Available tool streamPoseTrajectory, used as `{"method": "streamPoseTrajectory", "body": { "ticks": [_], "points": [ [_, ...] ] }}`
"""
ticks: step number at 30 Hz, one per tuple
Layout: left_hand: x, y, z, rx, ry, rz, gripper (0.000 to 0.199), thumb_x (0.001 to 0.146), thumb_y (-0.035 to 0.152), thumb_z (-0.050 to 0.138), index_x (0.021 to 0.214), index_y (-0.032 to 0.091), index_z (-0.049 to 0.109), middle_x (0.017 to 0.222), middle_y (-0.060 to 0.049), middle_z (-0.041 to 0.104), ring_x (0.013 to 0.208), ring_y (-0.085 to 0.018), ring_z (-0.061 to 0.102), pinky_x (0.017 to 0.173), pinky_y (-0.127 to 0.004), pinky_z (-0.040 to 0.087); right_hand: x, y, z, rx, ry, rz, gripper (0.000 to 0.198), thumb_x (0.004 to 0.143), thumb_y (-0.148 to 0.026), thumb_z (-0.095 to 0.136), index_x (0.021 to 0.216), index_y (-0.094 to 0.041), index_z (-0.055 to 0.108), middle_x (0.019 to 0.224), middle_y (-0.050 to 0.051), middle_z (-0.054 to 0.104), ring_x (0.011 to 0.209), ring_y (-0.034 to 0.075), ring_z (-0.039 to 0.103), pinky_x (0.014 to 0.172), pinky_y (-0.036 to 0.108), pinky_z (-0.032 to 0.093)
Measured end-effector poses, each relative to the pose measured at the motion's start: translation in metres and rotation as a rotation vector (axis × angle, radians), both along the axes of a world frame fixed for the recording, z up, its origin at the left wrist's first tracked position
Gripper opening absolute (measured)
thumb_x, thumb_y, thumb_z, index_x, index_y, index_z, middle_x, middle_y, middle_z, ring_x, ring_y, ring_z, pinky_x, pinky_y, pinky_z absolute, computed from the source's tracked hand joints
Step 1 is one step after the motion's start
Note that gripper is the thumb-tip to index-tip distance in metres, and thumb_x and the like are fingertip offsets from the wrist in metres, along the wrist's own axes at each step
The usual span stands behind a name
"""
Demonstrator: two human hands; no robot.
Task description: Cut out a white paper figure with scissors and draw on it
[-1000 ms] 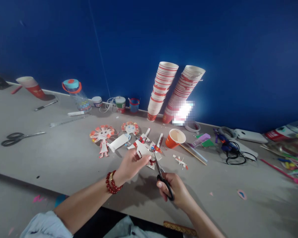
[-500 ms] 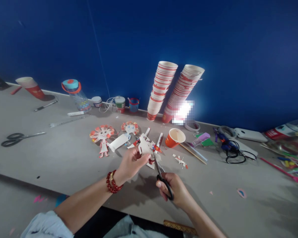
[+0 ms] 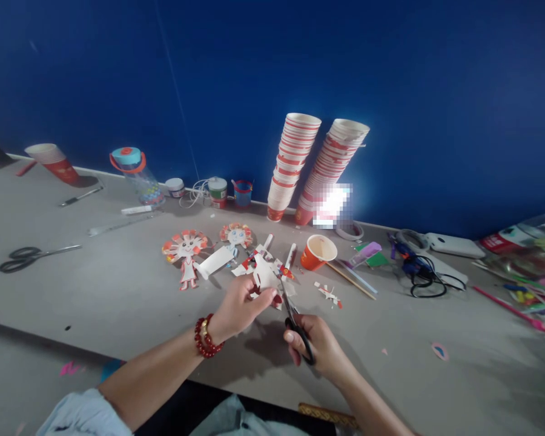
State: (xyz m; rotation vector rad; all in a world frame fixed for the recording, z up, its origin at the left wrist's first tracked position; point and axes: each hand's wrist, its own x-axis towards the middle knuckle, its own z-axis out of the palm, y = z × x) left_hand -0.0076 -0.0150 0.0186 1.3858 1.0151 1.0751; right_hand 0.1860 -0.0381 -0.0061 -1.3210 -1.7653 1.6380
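Note:
My left hand [image 3: 245, 306] pinches a white paper cutout [image 3: 264, 272] between thumb and fingers, above the table. Black-handled scissors [image 3: 300, 339] are in my right hand [image 3: 318, 342], with my fingers through the loops. Their blades point up and away, touching or very near the cutout's right edge; whether they bite into the paper I cannot tell. Beyond my hands lie red and white paper scraps and two white markers [image 3: 290, 255]. Left of them rest two paper dolls with fringed heads, one in a red-trimmed dress [image 3: 188, 272], the other blue-faced [image 3: 236, 235].
An orange paper cup [image 3: 318, 253] stands behind my hands. Two tall stacks of paper cups [image 3: 295, 163] lean near the blue wall. A second pair of scissors [image 3: 39, 257] and a water bottle [image 3: 138, 175] are on the left. A glue gun [image 3: 411, 263] with its cord lies right.
The camera view has shifted slightly. My left hand has turned the paper cutout a little against the scissors, while my right hand keeps its grip.

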Motion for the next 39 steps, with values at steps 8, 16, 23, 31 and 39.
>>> {"method": "streamPoseTrajectory", "body": {
  "ticks": [8, 16, 23, 31, 39],
  "points": [
    [-0.002, 0.002, 0.009, 0.017, 0.036, -0.036, 0.019, 0.084, 0.027, 0.056, 0.074, 0.016, 0.067, 0.073, -0.005, 0.071, 0.071, -0.019, 0.066, 0.065, -0.025, 0.053, 0.001, 0.002, 0.001, -0.029, 0.019, 0.001, 0.066, 0.063, -0.086, 0.053, 0.057, -0.02, 0.043, 0.04, -0.002, 0.051, 0.036, 0.01, 0.041, 0.04, 0.021, 0.028],
    [0.0, 0.001, 0.009, -0.03, -0.022, -0.01, 0.013, 0.083, 0.024, 0.058, 0.078, 0.014, 0.064, 0.074, -0.005, 0.069, 0.07, -0.018, 0.066, 0.067, -0.025, 0.053, 0.001, 0.001, 0.002, -0.012, 0.021, 0.001, 0.067, 0.063, -0.087, 0.05, 0.057, -0.02, 0.043, 0.039, -0.003, 0.048, 0.036, 0.009, 0.039, 0.04, 0.021, 0.028],
    [-0.002, 0.002, 0.005, -0.039, -0.032, 0.028, 0.014, 0.082, 0.025, 0.058, 0.084, 0.013, 0.065, 0.075, -0.006, 0.07, 0.069, -0.017, 0.066, 0.065, -0.025, 0.052, 0.001, 0.0, 0.003, -0.002, 0.017, 0.014, 0.066, 0.065, -0.085, 0.051, 0.054, -0.02, 0.044, 0.039, -0.002, 0.049, 0.038, 0.01, 0.041, 0.04, 0.021, 0.029],
    [-0.003, 0.003, 0.008, -0.052, 0.001, -0.056, 0.012, 0.082, 0.023, 0.058, 0.082, 0.013, 0.065, 0.076, -0.006, 0.069, 0.07, -0.018, 0.066, 0.066, -0.025, 0.052, 0.004, 0.004, 0.008, -0.028, 0.036, 0.04, 0.067, 0.065, -0.085, 0.052, 0.057, -0.019, 0.047, 0.042, 0.0, 0.053, 0.039, 0.01, 0.043, 0.041, 0.022, 0.028],
    [-0.004, 0.005, 0.004, -0.079, -0.036, -0.09, 0.01, 0.082, 0.022, 0.057, 0.08, 0.014, 0.063, 0.075, -0.006, 0.069, 0.069, -0.018, 0.067, 0.066, -0.026, 0.053, 0.007, 0.007, 0.012, -0.027, 0.078, 0.122, 0.067, 0.07, -0.082, 0.051, 0.054, -0.018, 0.049, 0.043, 0.001, 0.054, 0.04, 0.01, 0.042, 0.044, 0.022, 0.027]
  ]
}}
